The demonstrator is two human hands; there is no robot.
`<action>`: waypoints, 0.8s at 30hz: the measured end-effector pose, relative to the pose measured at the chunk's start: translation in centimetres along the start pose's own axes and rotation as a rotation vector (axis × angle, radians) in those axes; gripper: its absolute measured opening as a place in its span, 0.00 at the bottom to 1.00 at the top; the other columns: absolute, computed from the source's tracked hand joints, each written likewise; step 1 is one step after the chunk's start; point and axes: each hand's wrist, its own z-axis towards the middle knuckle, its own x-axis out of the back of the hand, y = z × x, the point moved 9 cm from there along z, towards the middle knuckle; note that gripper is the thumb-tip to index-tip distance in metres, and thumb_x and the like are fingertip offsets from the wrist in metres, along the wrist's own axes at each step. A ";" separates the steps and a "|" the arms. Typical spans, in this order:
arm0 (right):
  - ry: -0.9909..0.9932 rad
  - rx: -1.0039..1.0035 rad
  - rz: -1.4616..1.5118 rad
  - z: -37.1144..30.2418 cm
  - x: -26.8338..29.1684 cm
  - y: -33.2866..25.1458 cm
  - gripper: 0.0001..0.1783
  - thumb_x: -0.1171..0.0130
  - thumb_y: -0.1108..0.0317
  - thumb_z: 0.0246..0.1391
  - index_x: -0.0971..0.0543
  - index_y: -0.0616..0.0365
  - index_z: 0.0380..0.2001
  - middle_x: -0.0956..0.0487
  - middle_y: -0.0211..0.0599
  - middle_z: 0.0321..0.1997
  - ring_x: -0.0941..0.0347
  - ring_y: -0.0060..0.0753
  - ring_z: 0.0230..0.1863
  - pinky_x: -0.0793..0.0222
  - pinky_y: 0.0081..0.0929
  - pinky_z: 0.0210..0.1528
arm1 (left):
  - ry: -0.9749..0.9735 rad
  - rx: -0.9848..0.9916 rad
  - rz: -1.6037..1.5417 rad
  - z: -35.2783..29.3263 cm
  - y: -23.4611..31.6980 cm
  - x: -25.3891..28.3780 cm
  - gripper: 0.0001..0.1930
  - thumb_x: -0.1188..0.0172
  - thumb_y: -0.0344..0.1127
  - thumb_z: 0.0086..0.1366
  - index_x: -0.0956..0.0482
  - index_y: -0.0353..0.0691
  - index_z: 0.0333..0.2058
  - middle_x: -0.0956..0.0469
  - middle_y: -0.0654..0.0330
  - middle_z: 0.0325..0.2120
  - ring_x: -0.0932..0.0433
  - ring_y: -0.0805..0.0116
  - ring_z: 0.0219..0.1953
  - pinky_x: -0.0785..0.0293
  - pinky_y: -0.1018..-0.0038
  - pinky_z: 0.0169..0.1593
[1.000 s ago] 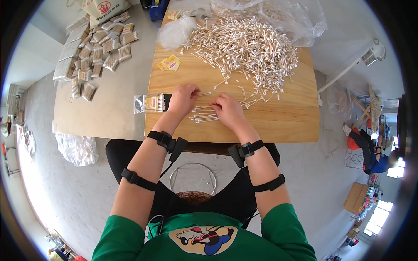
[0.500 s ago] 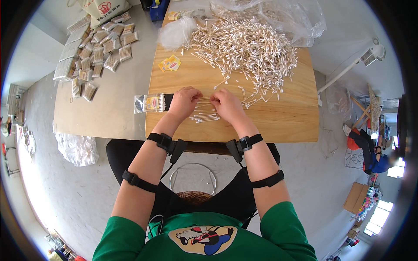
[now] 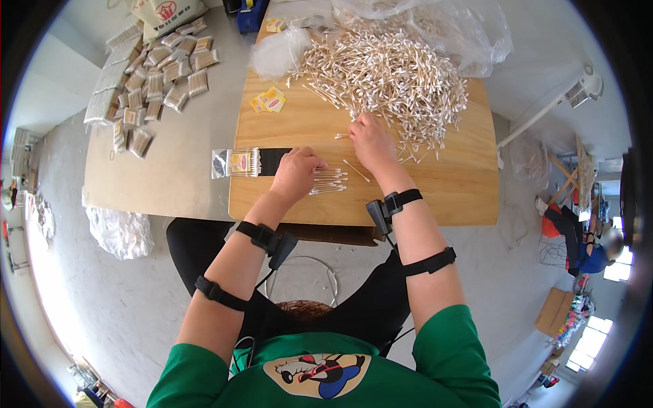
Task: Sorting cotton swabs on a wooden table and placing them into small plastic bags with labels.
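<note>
Beside the left ends of a small row of cotton swabs [image 3: 330,181], my left hand [image 3: 294,175] rests on the wooden table with its fingers curled together; what is under its fingertips is hidden. Up at the near edge of a big heap of cotton swabs [image 3: 388,75], my right hand [image 3: 373,141] pinches, and a swab sticks out to the left of its fingertips. One loose swab [image 3: 356,171] lies slanted between the hands. To the left of my left hand, a black strip [image 3: 273,162] adjoins a clear bag of swabs with a yellow card [image 3: 241,162].
Yellow cards [image 3: 269,100] and clear plastic bags [image 3: 280,54] lie at the wooden table's [image 3: 435,194] far left. Many filled swab packs [image 3: 155,85] cover the left table's far part. A large plastic sheet [image 3: 479,37] lies behind the heap. Another person [image 3: 593,255] sits far right.
My right hand has moved from the swab row up and right to the heap's near edge. My left hand has shifted slightly right and down, and more of the black strip shows.
</note>
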 end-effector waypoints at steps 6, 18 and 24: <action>0.081 0.044 0.056 -0.7 1.8 -2.0 0.02 0.40 0.72 0.53 0.19 0.54 0.30 0.24 0.37 0.34 0.23 0.43 0.42 0.24 0.39 0.40 | 0.112 -0.007 -0.076 -1.2 0.1 0.9 0.12 0.45 0.19 0.54 0.16 0.42 0.32 0.21 0.56 0.34 0.22 0.52 0.40 0.25 0.60 0.45; 0.104 -0.120 0.323 -5.7 0.5 -3.4 0.05 0.39 0.74 0.51 0.21 0.54 0.33 0.24 0.36 0.35 0.24 0.47 0.38 0.26 0.42 0.36 | 0.323 -0.095 -0.019 -2.3 0.9 2.1 0.10 0.42 0.25 0.62 0.19 0.39 0.42 0.21 0.57 0.41 0.23 0.53 0.46 0.29 0.59 0.54; 0.083 -0.086 0.143 -6.8 0.7 -0.6 0.07 0.39 0.74 0.51 0.21 0.53 0.34 0.24 0.35 0.38 0.24 0.46 0.40 0.26 0.40 0.39 | 0.227 -0.047 0.085 -2.5 1.8 1.2 0.08 0.41 0.33 0.64 0.17 0.41 0.40 0.22 0.60 0.39 0.25 0.56 0.47 0.33 0.61 0.55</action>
